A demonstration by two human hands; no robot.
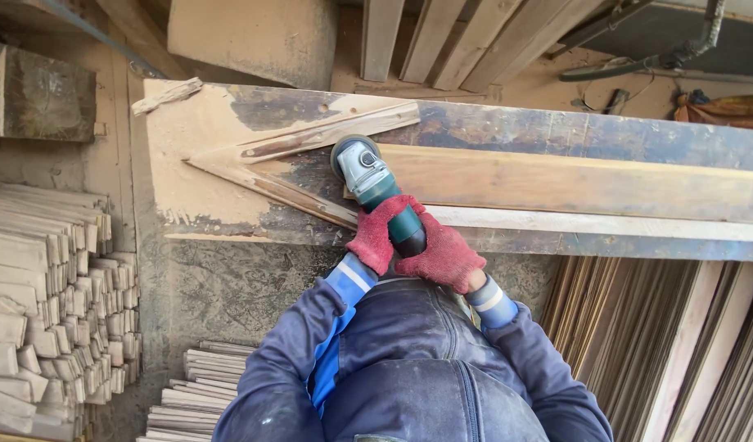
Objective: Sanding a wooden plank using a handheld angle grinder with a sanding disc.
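Both hands are wrapped around a green angle grinder (378, 190), and the grip makes sense for a tool that kicks. The left hand (378, 232), in a red knit glove, is closed around the body just behind the grey gear head, so it can steer the nose. The right hand (442, 258), same kind of glove, is clamped on the rear of the handle, closer to the belly, which gives leverage against twisting.

The grinder sits at the near end of a long wooden plank (573, 180), its head tipped down onto the plank's left tip. I think the disc is touching the wood, but the guard hides the contact, so can't swear to it.

The plank lies lengthwise on a dusty workbench (229, 229). Two thin battens (311, 139) are fixed to the benchtop in a V shape, and the plank's end is poked into the point of that V. Looks like a simple stop so the plank can't slide away under pressure.

Everything else is stock kept within reach: a big stack of short cut wood pieces (41, 303) off to the left, a lower pile of thin slats (196, 393) by the left elbow, and long strips (638, 344) leaning under the bench on the right.
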